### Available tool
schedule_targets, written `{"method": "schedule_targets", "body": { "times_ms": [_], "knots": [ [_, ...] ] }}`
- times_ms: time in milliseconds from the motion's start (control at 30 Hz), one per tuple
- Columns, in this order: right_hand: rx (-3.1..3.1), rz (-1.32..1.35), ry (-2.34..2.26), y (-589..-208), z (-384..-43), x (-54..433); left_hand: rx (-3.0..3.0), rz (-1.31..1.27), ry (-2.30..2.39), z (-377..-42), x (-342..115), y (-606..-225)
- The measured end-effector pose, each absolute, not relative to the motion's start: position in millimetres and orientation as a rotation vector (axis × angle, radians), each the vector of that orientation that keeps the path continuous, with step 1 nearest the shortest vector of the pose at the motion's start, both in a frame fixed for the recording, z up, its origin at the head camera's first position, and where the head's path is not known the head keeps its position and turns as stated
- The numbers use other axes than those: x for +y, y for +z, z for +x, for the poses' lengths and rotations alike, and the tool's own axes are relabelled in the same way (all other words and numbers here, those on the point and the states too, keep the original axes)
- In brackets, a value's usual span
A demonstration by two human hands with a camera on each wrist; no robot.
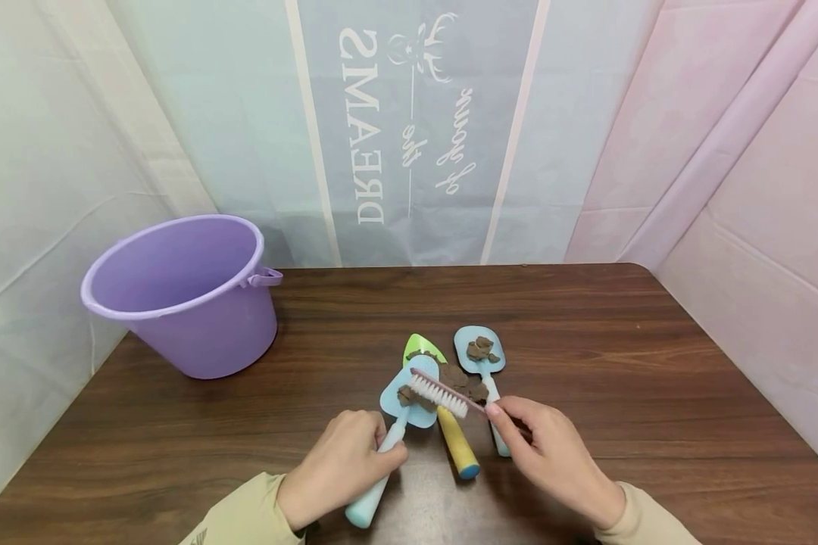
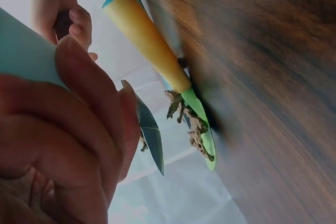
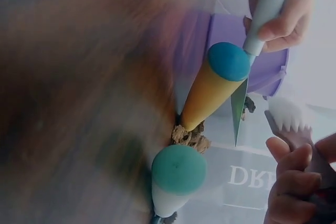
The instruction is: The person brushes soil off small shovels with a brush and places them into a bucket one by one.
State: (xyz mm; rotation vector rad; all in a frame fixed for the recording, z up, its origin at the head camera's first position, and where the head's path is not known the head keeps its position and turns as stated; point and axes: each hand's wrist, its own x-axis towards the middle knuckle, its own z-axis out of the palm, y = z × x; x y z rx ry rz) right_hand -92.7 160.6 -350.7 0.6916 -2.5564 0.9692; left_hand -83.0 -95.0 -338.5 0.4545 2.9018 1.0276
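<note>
My left hand (image 1: 344, 465) grips the handle of a light-blue toy shovel (image 1: 375, 496), whose blade carries brown soil-like clumps (image 1: 406, 395). In the wrist views this blade hovers above the tabletop. My right hand (image 1: 552, 454) pinches the handle of a brush (image 1: 443, 395) with white bristles, which overlaps the shovel's blade in the head view. Below them lies a green trowel (image 1: 418, 344) with a yellow handle (image 2: 149, 40), brown clumps heaped on its blade. Right of it a second light-blue shovel (image 1: 461, 344) lies with its own clumps, its handle partly behind my right hand.
A purple bucket (image 1: 211, 333) stands at the back left of the dark wooden table (image 1: 607, 363), its inside visible down to the shaded wall. Printed cloth (image 1: 416, 242) hangs along the table's back edge, and pale cloth walls (image 1: 770, 303) rise at both sides.
</note>
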Motion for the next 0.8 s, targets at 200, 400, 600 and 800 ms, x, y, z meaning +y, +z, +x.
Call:
{"method": "schedule_targets", "body": {
  "times_ms": [200,400,600,800],
  "knots": [
    [-2.470,0.796,0.811,-356,-92,156,2.884,0.455,1.048,-82,-93,-338],
    [-2.422,0.899,0.819,-361,-92,153,2.851,0.462,1.065,-80,-92,-338],
    [-2.396,0.942,0.813,-362,-94,154,2.874,0.480,1.072,-79,-90,-337],
    [-2.406,0.934,0.814,-362,-95,155,2.883,0.481,1.066,-78,-90,-336]
  ]
}}
